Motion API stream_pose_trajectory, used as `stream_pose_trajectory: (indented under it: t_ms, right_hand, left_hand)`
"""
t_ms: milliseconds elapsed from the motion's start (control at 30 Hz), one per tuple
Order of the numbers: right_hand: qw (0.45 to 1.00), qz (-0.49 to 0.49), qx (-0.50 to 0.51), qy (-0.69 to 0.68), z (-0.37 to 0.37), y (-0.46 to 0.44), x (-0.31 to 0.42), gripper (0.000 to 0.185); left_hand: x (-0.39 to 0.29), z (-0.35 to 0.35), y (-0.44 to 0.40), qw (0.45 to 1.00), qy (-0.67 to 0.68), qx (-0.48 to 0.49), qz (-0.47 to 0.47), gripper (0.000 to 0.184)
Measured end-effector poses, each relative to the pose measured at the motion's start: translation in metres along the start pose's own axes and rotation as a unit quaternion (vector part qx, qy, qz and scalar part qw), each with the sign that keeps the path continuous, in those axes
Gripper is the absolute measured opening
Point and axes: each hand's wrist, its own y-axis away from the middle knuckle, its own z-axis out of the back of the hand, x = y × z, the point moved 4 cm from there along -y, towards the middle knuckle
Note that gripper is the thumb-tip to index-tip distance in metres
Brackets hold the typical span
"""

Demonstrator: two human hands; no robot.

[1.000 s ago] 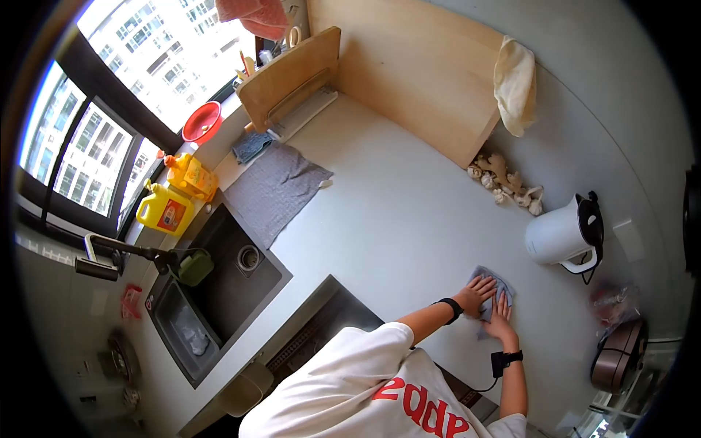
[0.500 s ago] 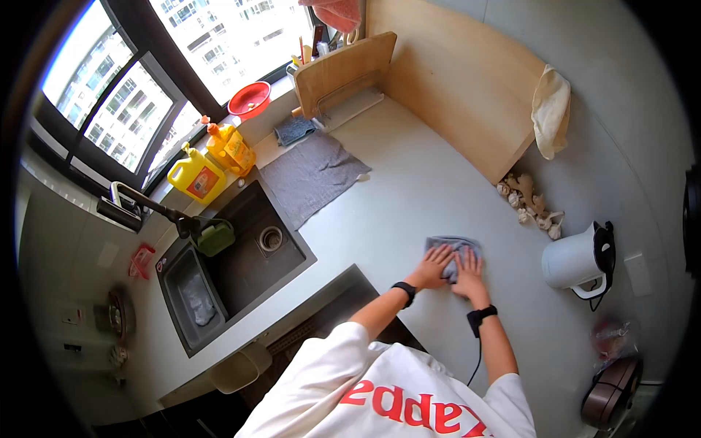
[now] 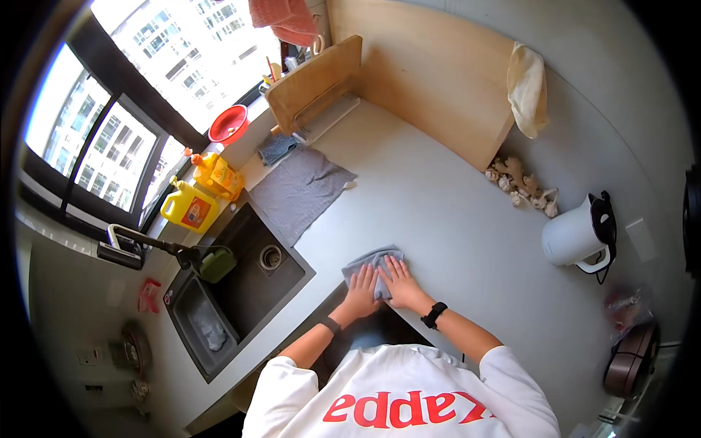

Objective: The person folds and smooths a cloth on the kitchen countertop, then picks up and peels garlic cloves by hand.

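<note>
A folded grey-blue cloth (image 3: 374, 264) lies on the white counter (image 3: 438, 241), close to its front edge and right of the sink. My left hand (image 3: 360, 296) presses on its lower left part, palm down, with the fingers stretched out. Beside it, my right hand (image 3: 401, 285) lies flat on the cloth's right part, its fingers also spread. The two hands are side by side at the thumbs. Both wrists wear dark bands. Neither hand has its fingers wrapped round the cloth.
The dark sink (image 3: 292, 274) with a faucet (image 3: 157, 243) is at left. Behind it are yellow bottles (image 3: 191, 207) and a larger grey cloth (image 3: 303, 190). Wooden boards (image 3: 431, 73) stand at the back. Garlic and ginger (image 3: 515, 179) and a white kettle (image 3: 569, 235) are at right.
Both hands and the cloth under them have moved left across the counter, from near the kettle side to the front edge by the sink. The camera view has shifted too.
</note>
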Motion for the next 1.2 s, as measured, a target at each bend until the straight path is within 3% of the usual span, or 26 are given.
stream_pose_trajectory:
  t_ms: [167, 333, 467, 633, 733, 900, 1200]
  right_hand:
    - [0.996, -0.042, 0.059, 0.042, 0.000, 0.060, 0.014, 0.094]
    - [0.998, -0.060, 0.008, -0.030, -0.007, 0.067, -0.003, 0.097]
    - [0.996, -0.079, -0.008, -0.051, -0.005, 0.044, -0.024, 0.100]
    - [0.994, -0.096, -0.030, -0.049, 0.007, 0.002, -0.049, 0.099]
    - [0.992, -0.114, -0.031, -0.050, 0.017, -0.028, -0.065, 0.098]
    - [0.981, -0.169, -0.059, -0.077, 0.029, -0.068, -0.093, 0.099]
    - [0.965, -0.233, -0.032, -0.113, 0.060, -0.118, -0.145, 0.107]
  left_hand:
    - [-0.037, -0.011, 0.016, 0.990, 0.000, 0.112, -0.081, 0.089]
    - [-0.046, -0.018, 0.001, 0.992, -0.020, 0.058, -0.114, 0.092]
    - [-0.038, -0.012, -0.027, 0.993, -0.031, 0.041, -0.107, 0.091]
    - [-0.007, -0.001, -0.078, 0.981, 0.002, 0.181, -0.073, 0.095]
    - [0.016, 0.006, -0.108, 0.981, 0.008, 0.166, -0.099, 0.094]
    - [0.041, 0.027, -0.165, 0.965, 0.006, 0.243, -0.098, 0.094]
    - [0.066, 0.041, -0.251, 0.969, 0.012, 0.224, -0.106, 0.091]
